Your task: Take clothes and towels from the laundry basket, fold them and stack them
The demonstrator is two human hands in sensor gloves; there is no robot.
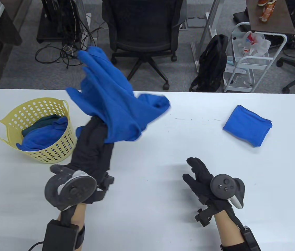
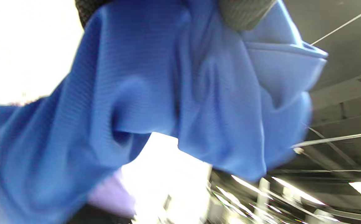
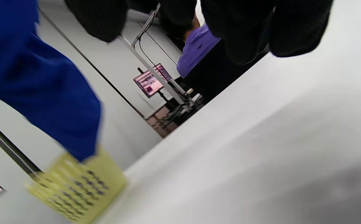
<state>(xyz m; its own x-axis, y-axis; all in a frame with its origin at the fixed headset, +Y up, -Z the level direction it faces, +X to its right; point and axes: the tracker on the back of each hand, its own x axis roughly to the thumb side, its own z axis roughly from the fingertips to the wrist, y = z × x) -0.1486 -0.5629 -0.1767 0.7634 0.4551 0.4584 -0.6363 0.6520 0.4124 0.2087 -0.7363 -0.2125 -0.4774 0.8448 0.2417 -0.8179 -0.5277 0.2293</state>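
table view shows the left hand [image 1: 92, 146] raised over the left part of the white desk [image 1: 163, 162], its fingers gripping a crumpled bright blue terry towel [image 1: 113, 104] that is lifted in the air and blurred, one loose end trailing toward the far middle of the desk. the left wrist view is nearly filled by that same cloth, bunched under the gloved fingers. the right hand [image 1: 202, 175] hovers low over the near right of the desk, fingers straight and relaxed, holding nothing; it is well apart from the towel.

at the far left of the desk stands a pale yellow perforated plastic laundry basket [image 1: 5, 123], and inside it lie at least one more blue cloth [image 1: 43, 137] and a dark green one [image 1: 41, 123]. on the far right lies a neatly folded blue towel [image 1: 248, 125], alone, with nothing stacked on it.

as a judgement, the task is at an early stage: one piece looks finished, the second is in hand but not yet spread or folded, and at least two pieces wait in the basket. how many lie deeper in the basket cannot be told.
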